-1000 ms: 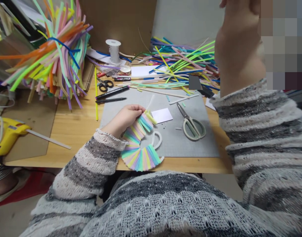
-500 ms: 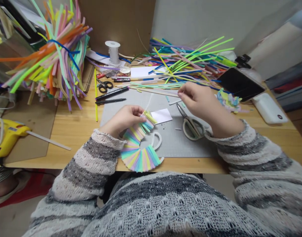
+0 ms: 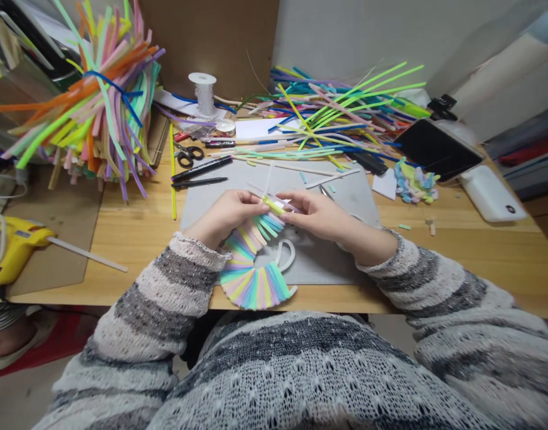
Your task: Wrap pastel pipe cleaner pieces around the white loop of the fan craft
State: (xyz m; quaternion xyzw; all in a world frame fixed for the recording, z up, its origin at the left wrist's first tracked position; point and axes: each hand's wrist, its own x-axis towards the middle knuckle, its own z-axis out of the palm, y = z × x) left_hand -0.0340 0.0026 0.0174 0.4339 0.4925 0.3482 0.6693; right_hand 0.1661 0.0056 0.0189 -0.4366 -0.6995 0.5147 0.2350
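Observation:
Pinched in my left hand [image 3: 222,218] is the upper end of a curved pastel band of pipe cleaners [image 3: 256,286], its pink, yellow, teal and lilac pieces packed side by side. A white pipe cleaner [image 3: 287,254] loops out inside the curve. My right hand [image 3: 321,218] is closed on a lilac pipe cleaner [image 3: 291,207], which meets the band's yellow end near my left fingertips. Scissors lie under my right hand, mostly hidden; only the blade tips [image 3: 325,191] show clearly. A grey cutting mat [image 3: 332,263] lies beneath.
Loose pipe cleaners [image 3: 345,113] are heaped at the back, and a tied bundle [image 3: 95,101] stands at left. A yellow glue gun [image 3: 18,248], black scissors [image 3: 190,156], markers [image 3: 202,169] and a wire spool [image 3: 205,95] surround the mat. A phone [image 3: 437,149] lies at right.
My right hand has come down and left from the back of the mat, bringing a lilac pipe cleaner to the band. My left hand keeps its grip in nearly the same place.

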